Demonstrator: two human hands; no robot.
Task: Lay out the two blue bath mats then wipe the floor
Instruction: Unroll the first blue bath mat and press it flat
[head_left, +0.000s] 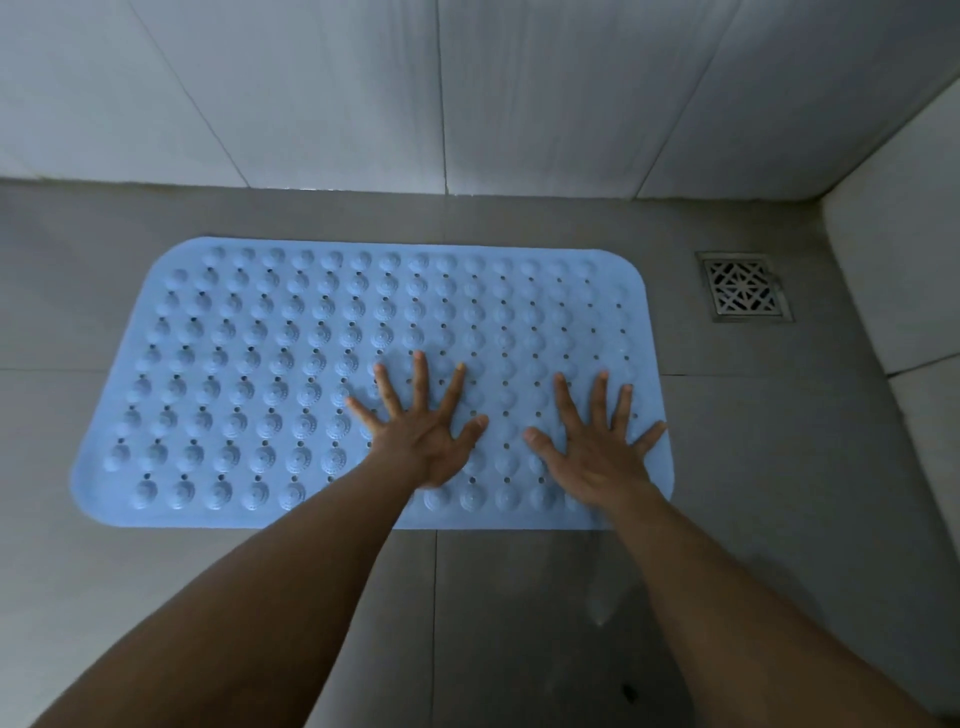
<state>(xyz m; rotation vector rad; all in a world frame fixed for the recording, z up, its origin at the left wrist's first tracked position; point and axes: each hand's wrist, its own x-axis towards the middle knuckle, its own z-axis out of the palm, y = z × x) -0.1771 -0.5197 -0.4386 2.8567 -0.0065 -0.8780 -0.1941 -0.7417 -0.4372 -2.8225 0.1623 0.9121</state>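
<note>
Left hand (423, 447) and right hand (597, 452), splayed flat, grasping nothing, press the blue mat (249, 364); pushing outward evenly should flatten it.

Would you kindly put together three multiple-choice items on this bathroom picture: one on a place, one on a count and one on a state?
1. Where is the floor drain?
A) right of the blue bath mat
B) under it
C) left of it

2. How many mats are in view?
A) none
B) one
C) two

3. How do the left hand and right hand lie?
A) curled round the mat's edge
B) fingers spread, flat on the mat
C) raised, holding a cloth

Answers:
1 A, the grate sits past the mat's right end.
2 B, only one mat shows.
3 B, both palms press on its right half.
</note>
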